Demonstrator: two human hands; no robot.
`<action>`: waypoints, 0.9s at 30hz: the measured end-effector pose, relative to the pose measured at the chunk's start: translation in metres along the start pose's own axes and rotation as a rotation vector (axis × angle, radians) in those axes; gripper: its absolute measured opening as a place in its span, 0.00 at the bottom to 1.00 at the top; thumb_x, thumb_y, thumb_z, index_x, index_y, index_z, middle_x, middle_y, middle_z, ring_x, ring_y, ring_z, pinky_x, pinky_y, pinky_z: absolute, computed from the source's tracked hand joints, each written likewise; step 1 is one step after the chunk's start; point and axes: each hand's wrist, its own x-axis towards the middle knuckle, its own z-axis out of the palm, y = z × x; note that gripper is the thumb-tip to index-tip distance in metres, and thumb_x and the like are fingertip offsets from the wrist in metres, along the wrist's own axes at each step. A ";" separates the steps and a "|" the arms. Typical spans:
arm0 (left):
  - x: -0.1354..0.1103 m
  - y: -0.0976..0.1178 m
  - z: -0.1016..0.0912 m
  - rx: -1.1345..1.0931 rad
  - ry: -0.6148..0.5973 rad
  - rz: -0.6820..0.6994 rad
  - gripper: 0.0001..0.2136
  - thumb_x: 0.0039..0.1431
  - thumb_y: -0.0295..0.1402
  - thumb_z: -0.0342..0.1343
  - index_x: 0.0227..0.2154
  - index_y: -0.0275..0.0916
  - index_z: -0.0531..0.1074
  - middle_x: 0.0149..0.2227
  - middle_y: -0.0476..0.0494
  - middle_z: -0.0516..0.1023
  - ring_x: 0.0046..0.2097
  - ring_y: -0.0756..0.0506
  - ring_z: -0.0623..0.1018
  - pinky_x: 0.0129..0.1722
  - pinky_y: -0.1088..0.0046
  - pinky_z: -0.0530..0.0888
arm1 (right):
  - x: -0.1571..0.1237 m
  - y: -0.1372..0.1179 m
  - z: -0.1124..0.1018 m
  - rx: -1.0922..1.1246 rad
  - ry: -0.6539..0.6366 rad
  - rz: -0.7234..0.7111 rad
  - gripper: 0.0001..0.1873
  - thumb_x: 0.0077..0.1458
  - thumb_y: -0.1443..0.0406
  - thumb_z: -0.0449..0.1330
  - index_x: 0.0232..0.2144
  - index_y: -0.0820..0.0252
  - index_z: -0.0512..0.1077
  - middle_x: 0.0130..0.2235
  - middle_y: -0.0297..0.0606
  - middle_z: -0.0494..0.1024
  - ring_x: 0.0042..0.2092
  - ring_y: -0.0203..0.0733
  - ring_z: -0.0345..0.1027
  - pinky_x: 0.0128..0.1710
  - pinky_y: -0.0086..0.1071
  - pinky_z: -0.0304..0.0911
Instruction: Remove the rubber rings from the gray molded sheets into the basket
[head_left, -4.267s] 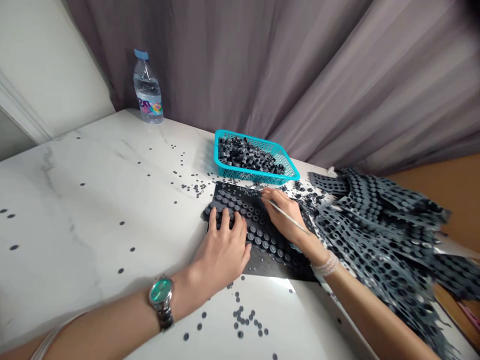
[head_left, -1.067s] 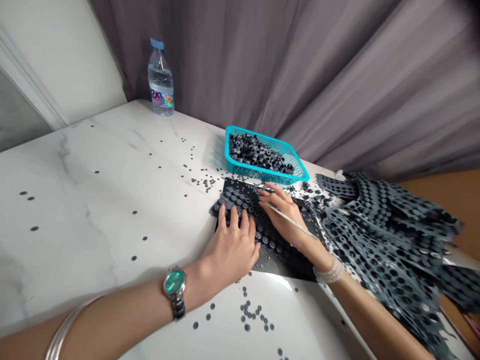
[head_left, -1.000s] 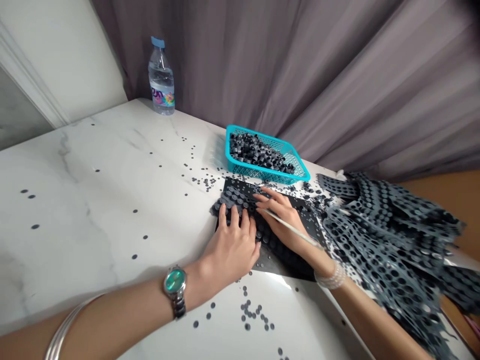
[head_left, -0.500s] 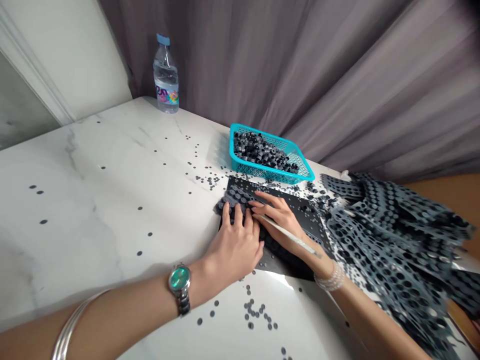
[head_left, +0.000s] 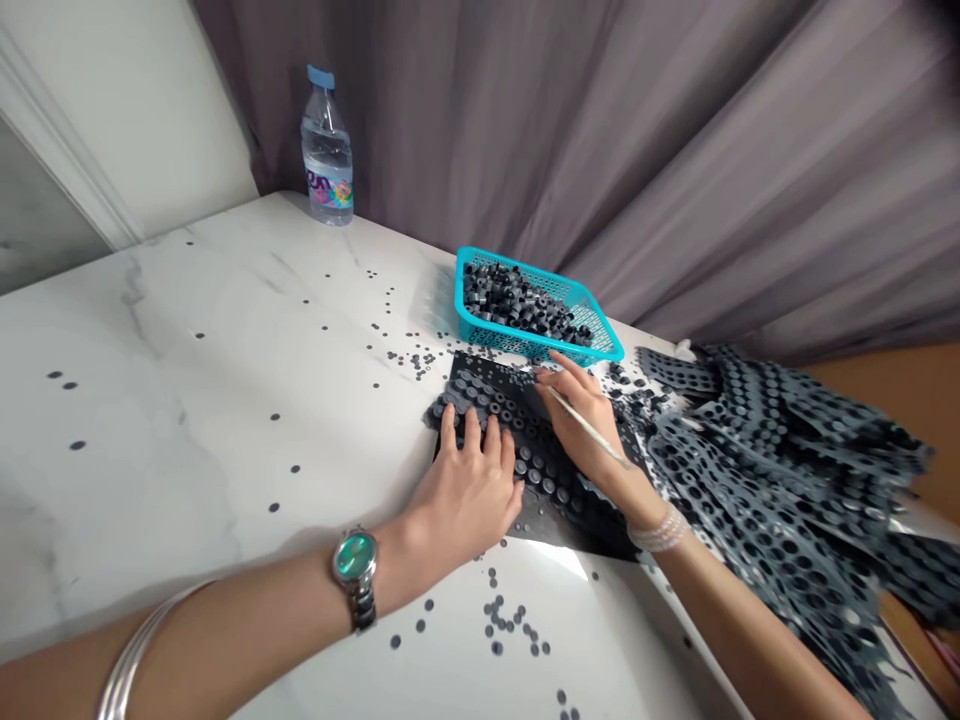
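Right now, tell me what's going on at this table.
One person is working at a marble table. The left hand rests its spread fingers on a dark sheet studded with grey rings. The right hand holds a thin pick above it. A teal basket sits behind, and punched sheets lie heaped to the right.

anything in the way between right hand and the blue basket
Nothing visible blocks it. The right hand, holding a thin stick, lies just in front of the basket, with only a few small dark discs loose nearby.
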 end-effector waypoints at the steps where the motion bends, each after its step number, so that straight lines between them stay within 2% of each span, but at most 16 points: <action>1: 0.000 0.000 0.000 -0.004 0.002 0.000 0.25 0.65 0.40 0.41 0.57 0.27 0.67 0.57 0.26 0.69 0.58 0.27 0.67 0.57 0.39 0.58 | 0.000 0.001 0.000 0.023 -0.013 0.022 0.07 0.63 0.64 0.52 0.37 0.54 0.70 0.47 0.42 0.78 0.60 0.51 0.62 0.53 0.52 0.62; 7: 0.001 0.001 -0.003 -0.010 -0.012 -0.003 0.25 0.65 0.39 0.41 0.56 0.25 0.68 0.57 0.25 0.70 0.58 0.26 0.67 0.57 0.40 0.58 | 0.006 -0.015 0.007 0.174 -0.171 -0.052 0.07 0.62 0.64 0.53 0.38 0.53 0.71 0.48 0.39 0.79 0.62 0.47 0.60 0.56 0.50 0.61; 11: 0.001 0.001 -0.005 -0.015 -0.021 -0.003 0.26 0.65 0.39 0.40 0.56 0.23 0.67 0.56 0.24 0.70 0.58 0.25 0.67 0.57 0.39 0.58 | 0.009 -0.022 0.014 0.155 -0.240 -0.111 0.09 0.64 0.66 0.51 0.39 0.54 0.71 0.50 0.38 0.78 0.63 0.47 0.57 0.57 0.51 0.59; 22: 0.001 0.001 -0.006 -0.004 -0.026 -0.001 0.25 0.65 0.39 0.41 0.55 0.24 0.68 0.56 0.24 0.70 0.58 0.26 0.68 0.57 0.40 0.59 | 0.007 -0.021 0.012 0.151 -0.224 -0.173 0.07 0.63 0.66 0.52 0.39 0.54 0.71 0.48 0.39 0.79 0.62 0.47 0.60 0.54 0.48 0.62; 27: 0.001 0.001 -0.005 -0.008 -0.021 -0.005 0.25 0.65 0.38 0.40 0.55 0.24 0.68 0.57 0.24 0.70 0.58 0.25 0.67 0.57 0.40 0.59 | 0.011 -0.016 0.018 0.069 -0.205 -0.245 0.10 0.64 0.66 0.49 0.40 0.55 0.70 0.52 0.44 0.76 0.59 0.49 0.64 0.51 0.47 0.63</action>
